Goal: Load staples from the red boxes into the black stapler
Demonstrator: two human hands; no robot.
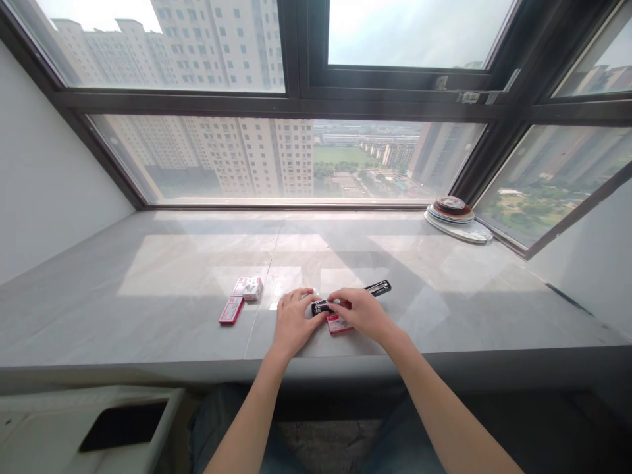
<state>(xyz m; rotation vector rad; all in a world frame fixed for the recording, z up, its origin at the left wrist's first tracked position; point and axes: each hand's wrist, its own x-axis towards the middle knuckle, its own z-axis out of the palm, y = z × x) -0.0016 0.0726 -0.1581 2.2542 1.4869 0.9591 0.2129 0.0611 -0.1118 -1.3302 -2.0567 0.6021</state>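
Observation:
A black stapler (379, 288) lies swung open on the windowsill, its metal inner parts showing at both ends. My left hand (295, 320) grips its near left end, thumb below and fingers behind it. My right hand (363, 312) is over the stapler's middle, its thumb and fingertips pinched together at the metal channel. Whatever those fingertips hold is too small or hidden to make out. Under the right hand a red-and-white small box (338, 324) is partly covered.
To the left lie a flat red-and-white box (232, 311) and a white box (252, 288) with red print. Stacked round plates or lids (459, 220) stand in the right corner by the window frame (296, 105). The sill's front edge (197, 365) runs before my knees.

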